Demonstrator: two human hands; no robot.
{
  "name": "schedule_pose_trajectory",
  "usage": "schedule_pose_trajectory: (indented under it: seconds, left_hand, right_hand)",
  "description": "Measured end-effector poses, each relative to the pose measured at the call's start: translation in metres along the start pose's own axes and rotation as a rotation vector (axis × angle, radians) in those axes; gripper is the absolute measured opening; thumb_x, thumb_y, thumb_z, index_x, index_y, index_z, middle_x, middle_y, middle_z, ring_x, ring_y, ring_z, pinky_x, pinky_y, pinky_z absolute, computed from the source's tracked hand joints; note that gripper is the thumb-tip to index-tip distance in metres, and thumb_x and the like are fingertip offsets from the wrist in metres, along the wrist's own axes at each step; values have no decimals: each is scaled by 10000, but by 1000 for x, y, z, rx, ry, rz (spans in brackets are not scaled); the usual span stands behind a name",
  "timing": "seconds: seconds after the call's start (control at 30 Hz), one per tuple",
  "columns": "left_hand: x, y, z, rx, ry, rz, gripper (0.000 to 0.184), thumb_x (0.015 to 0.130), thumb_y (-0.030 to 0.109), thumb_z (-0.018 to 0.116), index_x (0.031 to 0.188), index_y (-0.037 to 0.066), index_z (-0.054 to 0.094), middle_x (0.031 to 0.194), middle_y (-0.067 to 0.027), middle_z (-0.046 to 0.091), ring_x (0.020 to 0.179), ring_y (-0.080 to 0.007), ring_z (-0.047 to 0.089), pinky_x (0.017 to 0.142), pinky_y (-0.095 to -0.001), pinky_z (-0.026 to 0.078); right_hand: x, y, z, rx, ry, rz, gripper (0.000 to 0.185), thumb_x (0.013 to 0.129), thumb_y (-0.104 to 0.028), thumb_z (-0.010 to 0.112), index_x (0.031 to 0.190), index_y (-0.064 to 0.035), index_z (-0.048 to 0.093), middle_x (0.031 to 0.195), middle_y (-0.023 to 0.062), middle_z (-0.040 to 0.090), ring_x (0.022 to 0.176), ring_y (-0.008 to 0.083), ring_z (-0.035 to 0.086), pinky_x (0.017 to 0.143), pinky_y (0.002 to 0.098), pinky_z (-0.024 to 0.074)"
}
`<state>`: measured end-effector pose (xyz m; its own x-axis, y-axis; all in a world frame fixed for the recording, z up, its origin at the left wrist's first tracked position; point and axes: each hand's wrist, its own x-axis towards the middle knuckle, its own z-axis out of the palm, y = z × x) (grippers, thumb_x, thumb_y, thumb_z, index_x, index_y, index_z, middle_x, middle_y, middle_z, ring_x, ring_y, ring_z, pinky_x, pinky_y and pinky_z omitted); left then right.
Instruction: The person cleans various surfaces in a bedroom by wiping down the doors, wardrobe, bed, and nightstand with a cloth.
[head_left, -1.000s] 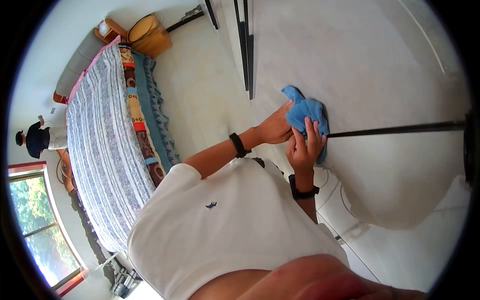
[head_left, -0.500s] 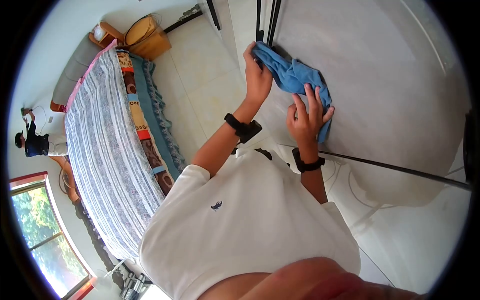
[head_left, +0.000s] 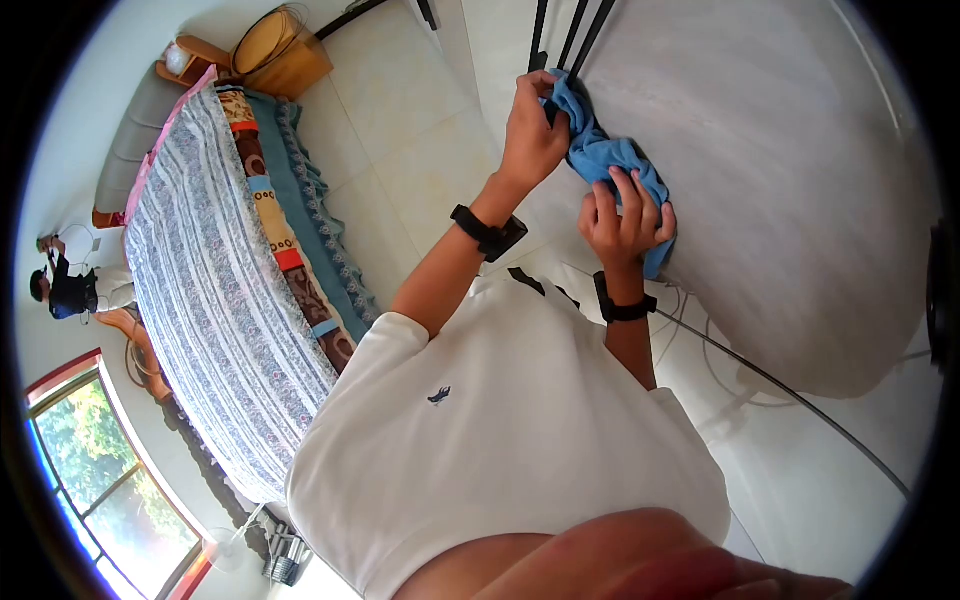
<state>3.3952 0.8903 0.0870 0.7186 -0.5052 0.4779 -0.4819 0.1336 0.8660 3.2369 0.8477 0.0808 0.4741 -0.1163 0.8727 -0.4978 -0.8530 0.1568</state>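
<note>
A crumpled blue cloth (head_left: 606,152) lies against a large pale grey glossy panel (head_left: 760,190). My left hand (head_left: 535,135) is closed on the upper end of the cloth, beside the lower ends of the dark strips (head_left: 585,40). Lower down and to the right, my right hand (head_left: 625,220) has its bent fingers on the cloth's other end, pinching it against the panel. Part of each hand's fingertips is hidden by the folds. Both wrists wear black bands.
A bed with a striped cover (head_left: 225,290) stands at the left on a tiled floor (head_left: 385,110). Beyond it is another person (head_left: 75,290), near a window (head_left: 115,470). A wooden box (head_left: 290,65) is at the upper left. A thin dark line (head_left: 780,385) runs at the lower right.
My left hand has moved up and away from my right hand, stretching the cloth between them, then slightly right. My right hand's fingers have curled more. The other person's arm has risen.
</note>
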Motion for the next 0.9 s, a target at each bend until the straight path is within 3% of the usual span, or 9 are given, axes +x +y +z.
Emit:
schedule_pose_trajectory:
  seconds: [0.07, 0.13, 0.23, 0.37, 0.5, 0.7, 0.73, 0.8, 0.9]
  left_hand:
    - [11, 14, -5, 25, 31, -15, 365, 768, -63, 551, 1103, -6, 416, 1045, -205, 571, 951, -331, 583, 824, -380, 465]
    - [33, 45, -15, -48, -2, -44, 366, 755, -82, 552, 1061, 39, 393, 877, -112, 592, 715, -175, 558, 613, -288, 459]
    - [70, 98, -35, -49, -45, 33, 355, 737, -91, 579, 1018, 51, 415, 798, -60, 585, 630, -110, 502, 562, -242, 428]
    - [102, 134, -37, -88, 40, 318, 325, 733, -70, 603, 1003, 52, 470, 842, -65, 608, 723, -165, 595, 688, -271, 483]
    - [107, 138, -37, -40, -4, 293, 295, 745, -48, 626, 995, 45, 498, 925, -99, 633, 785, -232, 640, 764, -309, 505]
    - [84, 93, -25, -167, 1, 272, 297, 718, -53, 641, 964, 61, 521, 911, -91, 628, 789, -244, 625, 778, -355, 487]
    - [79, 82, -27, -2, -8, 396, 314, 691, -41, 654, 949, 85, 527, 882, -65, 612, 780, -236, 597, 783, -367, 445]
    - [68, 55, -24, 163, -27, 517, 350, 629, 3, 686, 911, 146, 534, 814, -5, 556, 755, -231, 515, 780, -375, 335]
    - [57, 36, -24, 211, -84, 510, 339, 637, 7, 693, 905, 138, 530, 820, -3, 554, 754, -231, 521, 777, -373, 351]
  right_hand:
    - [-1, -1, -3, -5, -45, -7, 67, 753, -169, 629, 788, -226, 619, 1071, -76, 651, 980, 122, 598, 1010, 402, 249]
    - [-2, -1, -3, -21, -61, -24, 59, 757, -173, 625, 789, -223, 622, 1063, -77, 651, 956, 126, 591, 1013, 400, 249]
    - [-6, -6, 4, 13, -28, -28, 96, 758, -178, 620, 840, -216, 653, 1089, -55, 651, 929, 143, 559, 1012, 398, 252]
    - [18, -16, 8, 58, -64, 22, 269, 737, -162, 619, 989, -213, 700, 1164, 11, 635, 932, 169, 517, 998, 388, 261]
    - [46, -19, 17, 97, -26, 63, 397, 709, -116, 613, 1087, -206, 695, 1157, 22, 638, 872, 182, 503, 859, 349, 297]
    - [53, -23, 42, 73, -108, -43, 175, 731, -157, 669, 906, -140, 669, 829, 24, 610, 769, 197, 501, 710, 341, 311]
    - [55, -25, 44, 112, -115, -25, 117, 737, -161, 681, 834, -125, 628, 761, 27, 570, 723, 202, 502, 665, 342, 310]
    - [56, -26, 47, 150, -127, -18, 123, 743, -165, 693, 762, -109, 586, 692, 30, 530, 678, 207, 503, 620, 343, 310]
    - [50, -25, 53, 186, -150, -43, 183, 738, -148, 699, 680, -101, 531, 637, 37, 522, 606, 208, 501, 555, 344, 294]
